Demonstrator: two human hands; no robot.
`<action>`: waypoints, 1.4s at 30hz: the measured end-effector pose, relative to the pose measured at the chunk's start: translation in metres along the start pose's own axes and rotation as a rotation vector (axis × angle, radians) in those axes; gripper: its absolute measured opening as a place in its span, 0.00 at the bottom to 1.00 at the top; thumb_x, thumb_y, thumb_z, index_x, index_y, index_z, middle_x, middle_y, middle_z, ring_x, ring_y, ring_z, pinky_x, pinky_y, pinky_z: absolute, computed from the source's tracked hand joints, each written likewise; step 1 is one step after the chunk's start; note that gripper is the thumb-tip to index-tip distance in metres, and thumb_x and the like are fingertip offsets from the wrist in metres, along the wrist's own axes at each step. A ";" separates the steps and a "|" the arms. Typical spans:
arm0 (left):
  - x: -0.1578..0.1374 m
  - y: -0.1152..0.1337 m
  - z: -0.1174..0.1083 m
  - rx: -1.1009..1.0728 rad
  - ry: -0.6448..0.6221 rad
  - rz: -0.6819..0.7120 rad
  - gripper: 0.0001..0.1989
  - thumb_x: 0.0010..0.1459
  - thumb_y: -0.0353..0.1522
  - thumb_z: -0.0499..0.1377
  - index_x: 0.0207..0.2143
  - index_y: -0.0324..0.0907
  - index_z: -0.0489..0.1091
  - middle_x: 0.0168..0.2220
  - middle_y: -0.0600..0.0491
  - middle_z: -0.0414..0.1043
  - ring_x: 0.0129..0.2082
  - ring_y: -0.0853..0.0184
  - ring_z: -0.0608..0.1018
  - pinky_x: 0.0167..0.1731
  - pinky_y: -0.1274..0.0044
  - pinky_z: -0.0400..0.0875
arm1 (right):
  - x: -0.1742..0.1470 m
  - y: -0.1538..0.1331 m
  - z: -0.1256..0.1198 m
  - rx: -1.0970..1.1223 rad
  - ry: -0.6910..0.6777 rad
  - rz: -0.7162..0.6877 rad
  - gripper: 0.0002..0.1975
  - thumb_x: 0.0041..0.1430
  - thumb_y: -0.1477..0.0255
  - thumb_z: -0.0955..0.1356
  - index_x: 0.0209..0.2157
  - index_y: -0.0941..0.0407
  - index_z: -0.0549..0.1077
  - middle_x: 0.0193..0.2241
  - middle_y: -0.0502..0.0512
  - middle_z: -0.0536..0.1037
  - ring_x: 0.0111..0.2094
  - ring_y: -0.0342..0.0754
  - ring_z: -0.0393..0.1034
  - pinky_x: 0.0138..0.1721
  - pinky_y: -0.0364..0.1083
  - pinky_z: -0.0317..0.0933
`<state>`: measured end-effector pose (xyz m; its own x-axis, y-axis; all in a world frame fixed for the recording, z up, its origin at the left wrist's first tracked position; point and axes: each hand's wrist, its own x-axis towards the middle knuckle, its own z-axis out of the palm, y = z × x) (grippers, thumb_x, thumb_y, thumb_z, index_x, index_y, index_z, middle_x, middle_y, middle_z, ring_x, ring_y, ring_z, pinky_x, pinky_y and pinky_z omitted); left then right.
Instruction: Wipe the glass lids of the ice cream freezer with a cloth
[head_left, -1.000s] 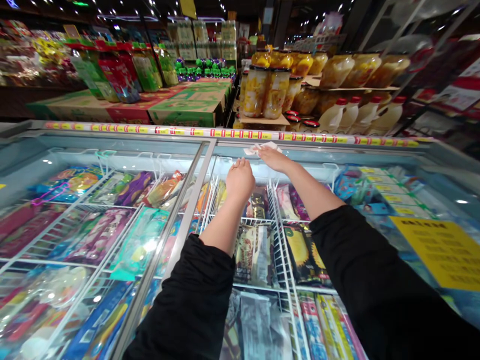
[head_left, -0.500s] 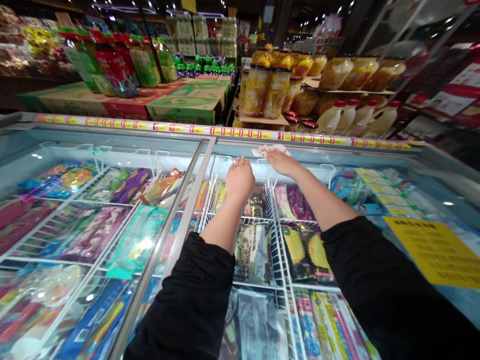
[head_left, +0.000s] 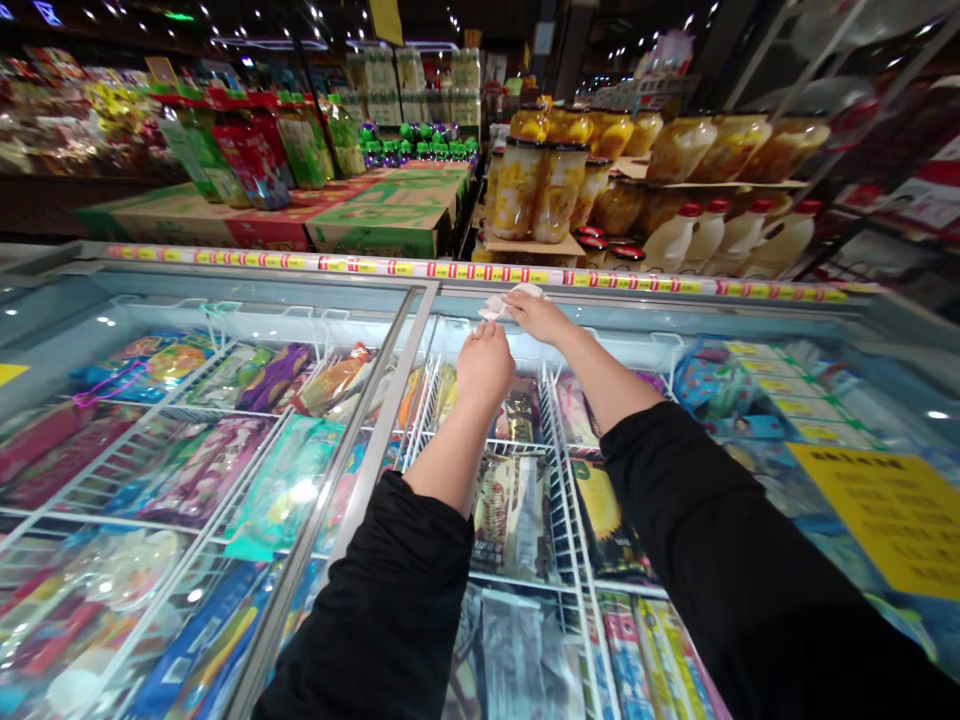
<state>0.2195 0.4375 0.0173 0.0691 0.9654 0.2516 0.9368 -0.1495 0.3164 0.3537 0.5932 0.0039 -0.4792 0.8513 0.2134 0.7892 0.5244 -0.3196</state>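
My right hand (head_left: 536, 313) is closed on a crumpled white cloth (head_left: 491, 308), possibly a paper wipe, pressed against the glass near the freezer's far edge. Just left of it and nearer to me, my left hand (head_left: 486, 368) rests on the glass top, its fingers close together and pointing away. Its palm and fingertips are partly hidden. Under the glass of the chest freezer (head_left: 420, 300), white wire baskets (head_left: 562, 500) hold wrapped ice creams, among them a dark durian-pictured pack (head_left: 604, 500) and a teal pack (head_left: 281, 480).
A strip of price labels (head_left: 480, 272) runs along the freezer's back rim. Behind it stand jars of yellow fruit (head_left: 559, 190), white jugs with red caps (head_left: 709, 235) and cartons (head_left: 390, 215) with bottles. A yellow notice (head_left: 877, 510) lies on the glass at right.
My right hand has slid left along the far edge with the white cloth, now close to my left hand. My left hand has stayed nearly in place; the view has shifted slightly.
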 end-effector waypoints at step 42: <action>-0.002 0.003 -0.007 0.005 -0.032 -0.023 0.26 0.69 0.20 0.46 0.66 0.29 0.68 0.71 0.39 0.64 0.74 0.58 0.64 0.72 0.68 0.60 | -0.077 -0.007 -0.026 0.213 0.018 0.013 0.30 0.56 0.83 0.64 0.54 0.47 0.83 0.59 0.43 0.80 0.66 0.53 0.69 0.72 0.54 0.57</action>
<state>0.2197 0.4339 0.0243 0.0587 0.9749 0.2147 0.9399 -0.1265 0.3172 0.3954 0.5234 0.0132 -0.4614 0.8584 0.2240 0.6952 0.5067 -0.5098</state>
